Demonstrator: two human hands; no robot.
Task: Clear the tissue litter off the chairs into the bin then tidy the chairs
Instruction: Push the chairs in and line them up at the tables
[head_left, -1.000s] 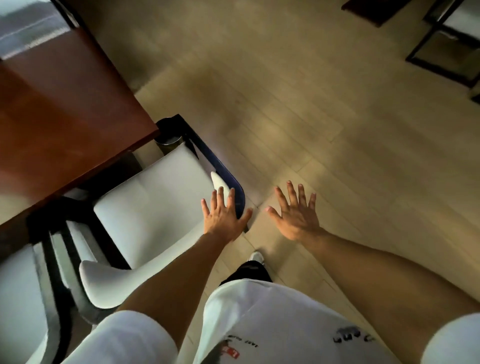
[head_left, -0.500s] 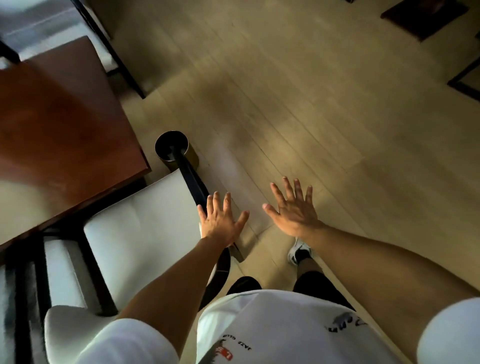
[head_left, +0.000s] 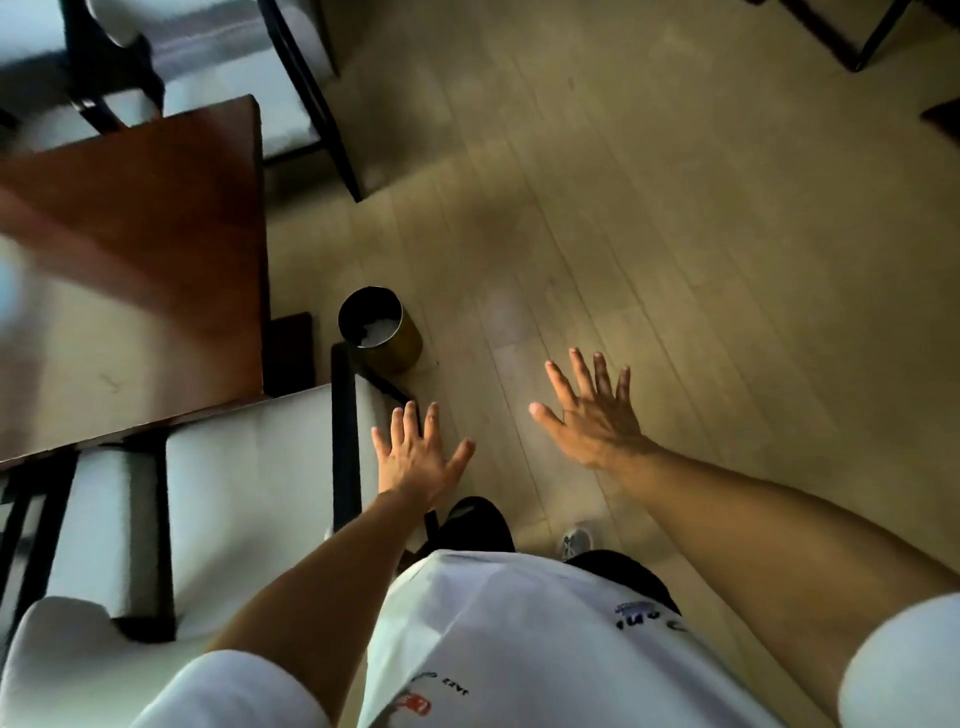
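Beside the chair (head_left: 249, 499), left hand (head_left: 415, 457) and right hand (head_left: 592, 421) spread flat.

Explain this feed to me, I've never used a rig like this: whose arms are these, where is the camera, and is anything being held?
There is no machine here. A person wears one wide-angle camera on the head, looking down past a white shirt. The left hand and right hand are both spread open and hold nothing. The left one is at the dark frame edge of a white chair tucked under a brown table; whether it touches, I cannot tell. On the floor beyond the chair stands a round bin with white tissue inside. No litter shows on the seat.
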